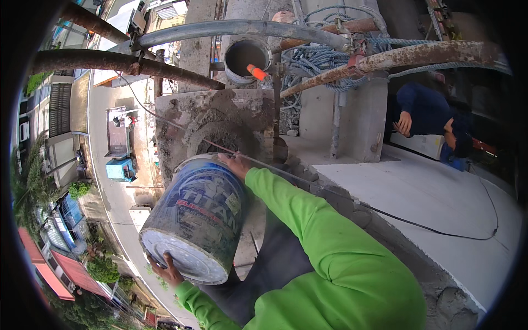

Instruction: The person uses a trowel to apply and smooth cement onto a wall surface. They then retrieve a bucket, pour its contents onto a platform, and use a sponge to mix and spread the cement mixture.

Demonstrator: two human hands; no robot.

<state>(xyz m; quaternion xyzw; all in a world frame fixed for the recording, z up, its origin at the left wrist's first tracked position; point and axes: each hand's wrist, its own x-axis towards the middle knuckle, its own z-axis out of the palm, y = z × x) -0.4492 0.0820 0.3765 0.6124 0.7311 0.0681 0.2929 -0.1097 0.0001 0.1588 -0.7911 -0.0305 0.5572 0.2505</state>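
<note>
A large, mortar-smeared blue paint bucket (192,214) is tipped over, its mouth facing away from me and its pale base toward me. My right hand (235,165) grips its rim on the upper right. Under the edge of the base, my left hand (166,269) holds the bucket with curled fingers. Wet grey mortar (223,135) lies heaped at the bucket's mouth on a dirty board (256,102). What is left inside the bucket is hidden. Green sleeves cover both my arms.
Beyond the board stands a second bucket (247,44), with an orange-handled tool (256,72) at its rim. Scaffold pipes (236,30) cross ahead, with blue rope (316,60) coiled there. A co-worker in dark blue (426,107) is at right. A street (104,181) lies far below on the left.
</note>
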